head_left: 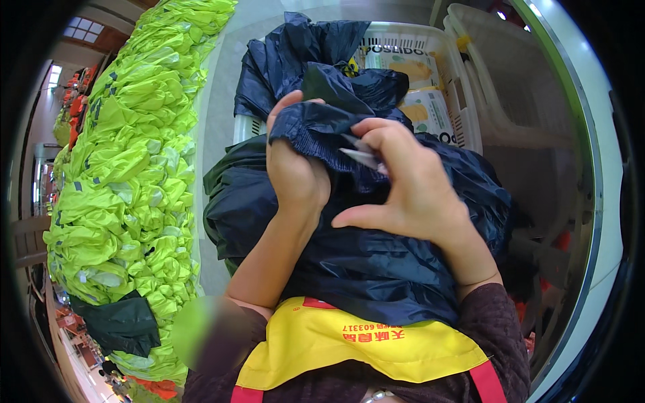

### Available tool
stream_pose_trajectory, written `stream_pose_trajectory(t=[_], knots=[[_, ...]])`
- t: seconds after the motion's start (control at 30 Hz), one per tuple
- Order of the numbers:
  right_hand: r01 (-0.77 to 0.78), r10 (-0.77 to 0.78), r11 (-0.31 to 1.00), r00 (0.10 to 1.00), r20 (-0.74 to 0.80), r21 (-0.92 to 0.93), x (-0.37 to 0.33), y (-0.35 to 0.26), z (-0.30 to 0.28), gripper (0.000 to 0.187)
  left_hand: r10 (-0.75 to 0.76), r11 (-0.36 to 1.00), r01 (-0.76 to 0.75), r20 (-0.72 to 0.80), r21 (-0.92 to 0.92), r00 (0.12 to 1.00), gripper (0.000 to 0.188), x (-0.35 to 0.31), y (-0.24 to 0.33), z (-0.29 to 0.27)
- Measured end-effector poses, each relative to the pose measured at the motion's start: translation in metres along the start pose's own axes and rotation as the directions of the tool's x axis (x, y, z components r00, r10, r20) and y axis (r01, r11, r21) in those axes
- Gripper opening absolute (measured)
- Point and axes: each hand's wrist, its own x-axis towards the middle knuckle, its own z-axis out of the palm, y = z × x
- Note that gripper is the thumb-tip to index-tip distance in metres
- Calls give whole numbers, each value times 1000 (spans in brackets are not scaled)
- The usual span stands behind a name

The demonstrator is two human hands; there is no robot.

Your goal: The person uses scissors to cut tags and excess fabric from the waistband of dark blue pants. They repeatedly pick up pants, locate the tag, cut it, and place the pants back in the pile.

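A dark navy, shiny nylon garment (pixel 349 252) lies bunched across my lap and up over a white basket. My left hand (pixel 295 168) holds up its gathered elastic edge (pixel 306 144), the cloth draped over the palm and hiding most of the fingers. In my right hand (pixel 413 178) is a small pair of pointed metal thread snips (pixel 363 158), gripped by the curled fingers while the thumb sticks out to the left. The blades touch or nearly touch the elastic edge; the exact contact is blurred.
Beyond the garment stands the white plastic basket (pixel 463 80), with printed packages (pixel 426 111) in it. Along the left runs a long heap of neon-yellow garments (pixel 127 174), a dark cloth piece (pixel 124 322) on its near end. A metal-edged glass panel (pixel 591 168) bounds the right side.
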Motion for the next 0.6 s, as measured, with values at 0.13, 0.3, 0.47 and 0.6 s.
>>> stream_pose_trajectory(t=[0.13, 0.3, 0.47, 0.6], knots=[[-14, -2, 994, 989, -150, -106, 4, 11, 21, 48, 264, 964, -264, 3, 27, 965, 32, -12, 22, 23], [89, -121, 991, 915, -384, -102, 15, 35, -14, 27, 348, 675, -514, 386, 530, 855, 50, -24, 40, 10], [456, -163, 817, 769, -618, 353, 3, 59, -60, 20, -564, 689, -362, 778, 628, 275, 48, -54, 54, 12], [507, -121, 482, 846, -519, 715, -14, 48, -90, 17, -405, 510, -444, 661, 737, 632, 15, 28, 51, -12]])
